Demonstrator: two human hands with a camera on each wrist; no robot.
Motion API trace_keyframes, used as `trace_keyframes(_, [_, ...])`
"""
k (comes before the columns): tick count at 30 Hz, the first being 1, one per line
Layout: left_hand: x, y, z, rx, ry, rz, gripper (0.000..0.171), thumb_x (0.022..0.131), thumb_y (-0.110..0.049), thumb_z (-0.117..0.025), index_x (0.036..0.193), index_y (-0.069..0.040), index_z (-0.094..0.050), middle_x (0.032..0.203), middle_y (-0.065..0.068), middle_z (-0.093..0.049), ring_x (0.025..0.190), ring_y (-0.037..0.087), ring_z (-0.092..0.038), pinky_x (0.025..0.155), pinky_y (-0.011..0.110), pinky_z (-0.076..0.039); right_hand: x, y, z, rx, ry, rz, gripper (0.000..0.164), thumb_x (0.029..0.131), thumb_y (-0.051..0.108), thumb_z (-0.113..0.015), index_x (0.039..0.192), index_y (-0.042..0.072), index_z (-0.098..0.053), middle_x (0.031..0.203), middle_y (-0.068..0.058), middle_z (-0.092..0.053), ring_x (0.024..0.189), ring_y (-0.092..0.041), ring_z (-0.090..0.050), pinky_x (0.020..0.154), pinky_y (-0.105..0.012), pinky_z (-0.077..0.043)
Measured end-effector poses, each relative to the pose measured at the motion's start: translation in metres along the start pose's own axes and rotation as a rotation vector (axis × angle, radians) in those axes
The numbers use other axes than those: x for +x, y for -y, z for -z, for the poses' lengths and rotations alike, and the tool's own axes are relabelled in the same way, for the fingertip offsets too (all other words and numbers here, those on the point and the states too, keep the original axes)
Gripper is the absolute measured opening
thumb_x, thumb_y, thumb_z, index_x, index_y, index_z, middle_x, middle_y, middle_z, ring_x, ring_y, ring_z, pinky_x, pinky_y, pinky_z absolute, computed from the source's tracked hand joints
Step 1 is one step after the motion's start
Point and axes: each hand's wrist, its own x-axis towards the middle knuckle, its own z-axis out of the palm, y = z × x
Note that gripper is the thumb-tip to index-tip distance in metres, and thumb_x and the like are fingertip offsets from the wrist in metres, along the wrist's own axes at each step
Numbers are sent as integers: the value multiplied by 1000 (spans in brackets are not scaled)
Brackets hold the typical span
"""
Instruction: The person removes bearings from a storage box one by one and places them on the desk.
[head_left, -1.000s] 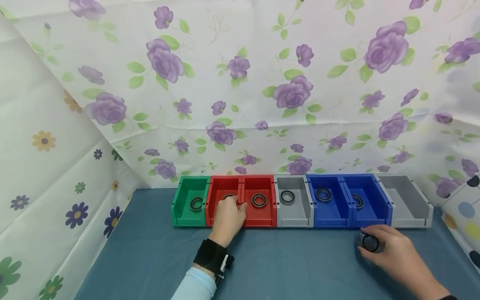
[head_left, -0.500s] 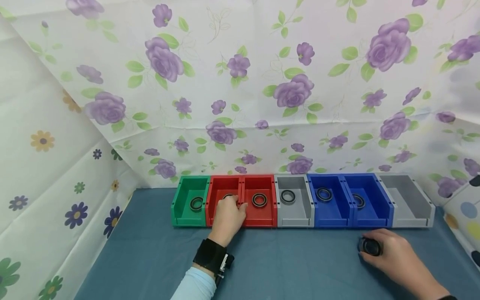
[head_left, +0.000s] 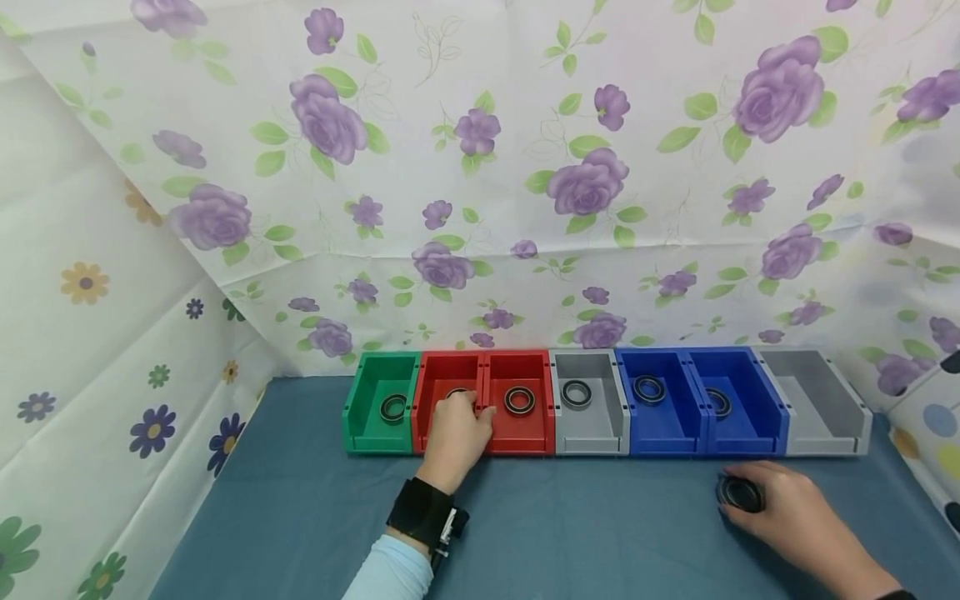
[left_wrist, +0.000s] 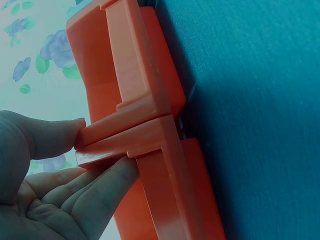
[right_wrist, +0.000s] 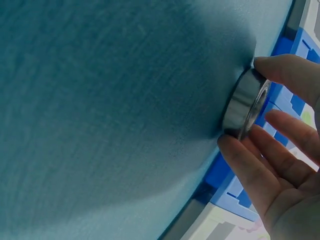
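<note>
My left hand (head_left: 456, 442) pinches the adjoining side walls of the left red bin (head_left: 447, 367) and right red bin (head_left: 517, 364). In the left wrist view, the thumb (left_wrist: 52, 137) lies on one side of these walls and the fingers (left_wrist: 107, 192) on the other. A bearing (head_left: 452, 391) in the left red bin is partly hidden by this hand; another bearing (head_left: 507, 401) lies in the right one. My right hand (head_left: 787, 508) grips a ball bearing (right_wrist: 240, 110) by its rim between thumb and fingers, close over the cloth in front of the bins.
The bins form one row against a flowered backdrop (head_left: 480, 192). Single bearings lie in the green bin (head_left: 369, 371), the middle grey bin (head_left: 585, 363) and both blue bins (head_left: 648, 360). A grey bin (head_left: 802, 375) ends the row at right. Blue cloth (head_left: 585, 533) covers the table.
My right hand has drawn slightly toward me with the bearing, away from the bin fronts, and the bearing has turned a little. The left hand stays on the red bins' walls.
</note>
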Motion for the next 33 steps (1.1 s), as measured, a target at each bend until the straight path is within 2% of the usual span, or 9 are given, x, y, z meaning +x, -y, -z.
trace_keyframes(9, [2, 1, -1, 23, -8, 9, 42, 86, -24, -66, 119, 1, -60, 104, 14, -64, 73, 10, -61, 58, 20, -48, 2, 1, 7, -1, -39, 46, 48, 64, 41, -81, 102, 14, -68, 99, -6, -63, 93, -30, -59, 76, -50, -46])
trace_keyframes(13, [2, 0, -1, 29, -8, 9, 42, 86, -24, -66, 119, 1, -60, 104, 14, -64, 72, 10, -61, 58, 21, -49, 4, 6, 17, 8, -71, 34, 44, 70, 38, -78, 105, 12, -67, 102, -9, -63, 94, -31, -59, 73, -49, -48])
trace_keyframes(17, [1, 1, -1, 30, -7, 12, 43, 86, -25, -67, 119, 1, -60, 103, 14, -64, 72, 11, -61, 60, 22, -49, 8, 9, 30, 9, -190, 80, 43, 74, 28, -76, 110, 9, -65, 107, -15, -61, 91, -33, -59, 65, -46, -50])
trace_keyframes(19, [2, 1, -2, 26, -7, 10, 43, 86, -25, -67, 119, 1, -60, 102, 14, -64, 71, 11, -62, 59, 22, -49, 12, 9, 36, 2, -263, 123, 44, 74, 20, -76, 114, 7, -63, 112, -16, -59, 91, -32, -59, 58, -38, -49])
trace_keyframes(24, [1, 1, -2, 25, -4, 14, 44, 85, -26, -67, 120, 1, -59, 105, 14, -64, 73, 12, -62, 61, 24, -50, 23, 9, 48, -19, -366, 207, 61, 72, 6, -73, 129, 6, -53, 132, -17, -46, 101, -33, -52, 53, -31, -41])
trace_keyframes(26, [2, 1, -1, 28, -2, 15, 45, 85, -26, -67, 120, 1, -59, 106, 14, -63, 74, 12, -62, 62, 24, -50, 28, 9, 52, -12, -386, 222, 67, 73, 5, -73, 135, 7, -47, 138, -17, -40, 112, -36, -47, 61, -37, -44])
trace_keyframes(28, [2, 0, -1, 24, -3, 12, 44, 85, -25, -68, 120, 1, -59, 106, 14, -63, 72, 11, -62, 60, 23, -50, 33, 8, 53, 6, -398, 223, 70, 74, 6, -72, 138, 8, -44, 143, -17, -34, 126, -37, -34, 79, -47, -44])
trace_keyframes(31, [1, 1, 0, 10, -10, 0, 43, 84, -24, -69, 118, 2, -60, 102, 15, -64, 68, 10, -61, 57, 21, -49, 41, 6, 52, 22, -388, 212, 73, 77, 9, -72, 142, 10, -38, 148, -15, -27, 135, -32, -20, 99, -55, -28])
trace_keyframes(33, [1, 1, 0, -1, -10, -4, 42, 84, -23, -69, 117, 2, -60, 101, 14, -64, 67, 10, -60, 56, 21, -48, 47, 4, 49, 22, -376, 209, 74, 78, 9, -72, 143, 10, -37, 148, -16, -25, 136, -32, -17, 101, -56, -24])
